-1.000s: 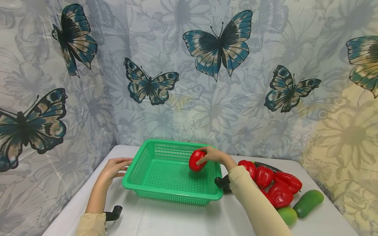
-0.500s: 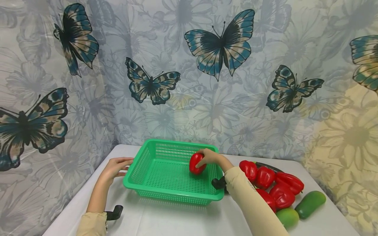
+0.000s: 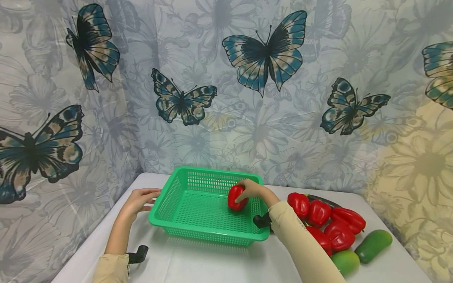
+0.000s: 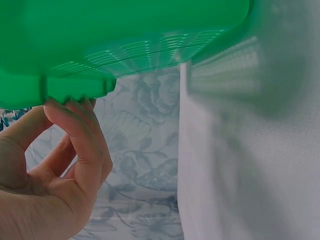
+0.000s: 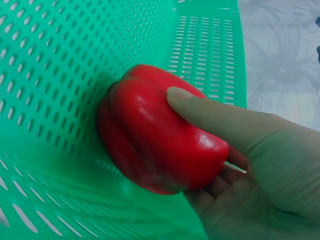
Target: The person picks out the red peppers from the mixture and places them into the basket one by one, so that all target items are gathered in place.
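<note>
The right hand (image 3: 252, 189) holds a glossy red bell pepper (image 5: 147, 132), likely firm, slippery, best gripped round its sides; the left hand (image 3: 136, 201) seemingly touches a green plastic basket (image 3: 209, 231), fingers loose.

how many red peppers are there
6: one pepper in the right hand inside the green basket, five peppers on the table to its right; the right sleeve may hide more.

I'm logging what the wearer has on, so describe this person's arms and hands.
The left sleeve and right sleeve are cream; the latter bears dark marks too small to read. A black, rounded device juts out beside each. The left hand and right hand are gloveless.
</note>
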Motion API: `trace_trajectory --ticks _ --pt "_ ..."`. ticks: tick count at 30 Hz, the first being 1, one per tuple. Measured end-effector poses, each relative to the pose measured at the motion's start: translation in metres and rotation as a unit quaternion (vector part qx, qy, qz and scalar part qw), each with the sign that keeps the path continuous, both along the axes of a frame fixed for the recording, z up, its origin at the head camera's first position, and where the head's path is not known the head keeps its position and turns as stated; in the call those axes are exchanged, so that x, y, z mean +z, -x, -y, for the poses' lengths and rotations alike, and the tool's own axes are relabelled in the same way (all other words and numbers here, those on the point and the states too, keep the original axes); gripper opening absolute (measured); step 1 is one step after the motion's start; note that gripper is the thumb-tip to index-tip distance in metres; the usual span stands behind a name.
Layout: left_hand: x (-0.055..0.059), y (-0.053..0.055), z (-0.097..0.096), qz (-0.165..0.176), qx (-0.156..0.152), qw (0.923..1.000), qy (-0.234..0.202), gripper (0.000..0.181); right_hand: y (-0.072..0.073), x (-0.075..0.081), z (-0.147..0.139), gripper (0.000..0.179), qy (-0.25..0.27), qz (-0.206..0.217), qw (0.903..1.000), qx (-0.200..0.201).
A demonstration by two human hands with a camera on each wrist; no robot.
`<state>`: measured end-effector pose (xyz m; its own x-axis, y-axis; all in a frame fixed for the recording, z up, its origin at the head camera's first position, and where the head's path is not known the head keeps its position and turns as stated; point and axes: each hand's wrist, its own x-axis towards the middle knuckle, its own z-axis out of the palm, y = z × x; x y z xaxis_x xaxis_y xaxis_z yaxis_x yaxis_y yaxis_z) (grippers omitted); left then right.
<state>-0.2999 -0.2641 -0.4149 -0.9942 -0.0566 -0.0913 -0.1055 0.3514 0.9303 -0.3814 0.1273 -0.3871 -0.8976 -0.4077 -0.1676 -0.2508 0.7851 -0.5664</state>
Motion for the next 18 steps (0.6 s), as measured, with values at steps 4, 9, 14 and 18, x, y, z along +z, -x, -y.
trace_trajectory --ticks 4,9,14,18 --pt "-0.0005 0.0006 0.0 0.0 0.003 1.0 -0.001 0.05 -0.0011 0.0009 0.0005 0.064 -0.01 -0.004 0.9999 0.009" --pt "-0.0003 -0.0008 -0.0001 -0.001 0.0 1.0 -0.003 0.051 -0.0017 0.0017 0.0018 0.064 -0.017 -0.007 0.9998 0.01" --pt "-0.0001 -0.0014 -0.0001 -0.002 -0.003 1.0 -0.004 0.051 -0.0023 0.0019 0.0029 0.066 -0.016 -0.01 0.9998 0.007" --pt "-0.0002 -0.0004 -0.0003 -0.002 0.0 1.0 -0.002 0.051 -0.003 0.0016 0.0031 0.067 -0.019 -0.017 0.9997 0.003"
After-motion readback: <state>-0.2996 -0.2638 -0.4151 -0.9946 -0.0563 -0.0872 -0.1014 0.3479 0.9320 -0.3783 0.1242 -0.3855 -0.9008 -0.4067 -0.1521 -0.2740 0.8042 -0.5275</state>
